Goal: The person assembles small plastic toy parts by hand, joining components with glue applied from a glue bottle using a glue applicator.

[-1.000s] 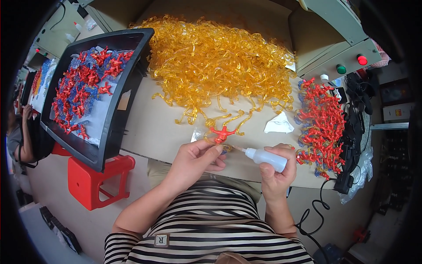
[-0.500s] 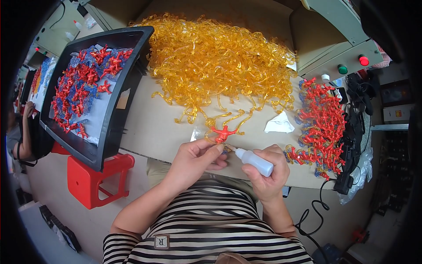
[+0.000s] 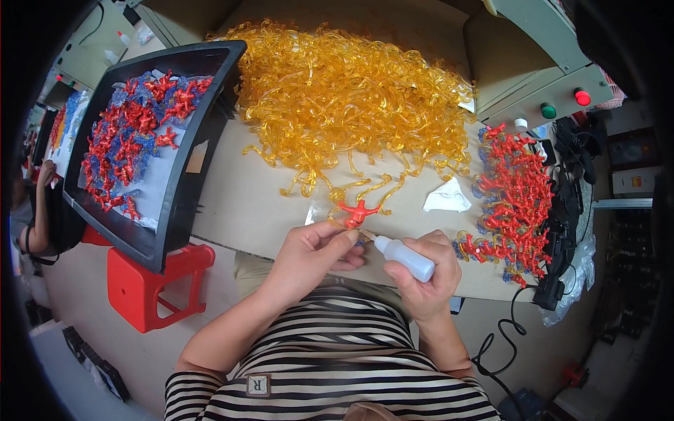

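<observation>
Between the fingertips of my left hand (image 3: pixel 312 256) is a small red figurine (image 3: pixel 357 213) with outstretched arms and some blue at its lower end, partly hidden by the fingers. Curly clear-yellow pieces stand out around its arms. My right hand (image 3: pixel 432 277) is closed round a white squeeze bottle (image 3: pixel 407 258), tilted so that its thin nozzle meets the figurine's lower end by my left fingertips. Beyond the hands spreads a big heap of clear-yellow curled plastic pieces (image 3: pixel 351 98). Several red figurines with blue and yellow parts (image 3: pixel 516 203) stand in rows to the right.
A black tray (image 3: pixel 184 161) of red and blue figurines stands at the left, above a red stool (image 3: pixel 133 295). A white scrap (image 3: pixel 447 196) lies on the table. At the right are a machine panel with buttons (image 3: pixel 547 111) and black cables (image 3: pixel 509 330). A person's arm (image 3: pixel 41 210) shows far left.
The bottle and my right hand have shifted very slightly to the left. My left hand and the figurine stay in place.
</observation>
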### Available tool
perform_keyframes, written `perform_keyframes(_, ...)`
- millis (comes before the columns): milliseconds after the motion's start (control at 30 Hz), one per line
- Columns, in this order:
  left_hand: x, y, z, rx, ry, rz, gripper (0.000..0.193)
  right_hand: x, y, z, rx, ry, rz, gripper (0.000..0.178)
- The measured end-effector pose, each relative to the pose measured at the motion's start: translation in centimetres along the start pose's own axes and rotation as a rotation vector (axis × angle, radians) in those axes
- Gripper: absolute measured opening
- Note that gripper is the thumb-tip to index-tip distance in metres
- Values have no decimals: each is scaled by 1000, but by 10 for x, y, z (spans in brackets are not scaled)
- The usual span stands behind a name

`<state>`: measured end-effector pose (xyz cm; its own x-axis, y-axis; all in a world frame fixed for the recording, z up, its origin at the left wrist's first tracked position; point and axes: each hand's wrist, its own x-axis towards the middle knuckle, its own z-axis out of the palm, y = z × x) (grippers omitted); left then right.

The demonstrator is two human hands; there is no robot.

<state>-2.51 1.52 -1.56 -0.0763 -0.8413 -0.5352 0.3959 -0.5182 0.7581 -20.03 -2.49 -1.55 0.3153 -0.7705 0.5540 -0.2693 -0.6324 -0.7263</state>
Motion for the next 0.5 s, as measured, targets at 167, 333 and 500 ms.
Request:
perform_keyframes(167,0,1,0,-17,3,-19,26,0,0,0,-2,-2,0,41)
perform_keyframes(333,0,2,0,-30,-3,-23,27,0,0,1,-9,0,-10,42)
perform_keyframes(500,-1,1,1,-31,-3,-13,28,0,0,1,-12,0,-19,42)
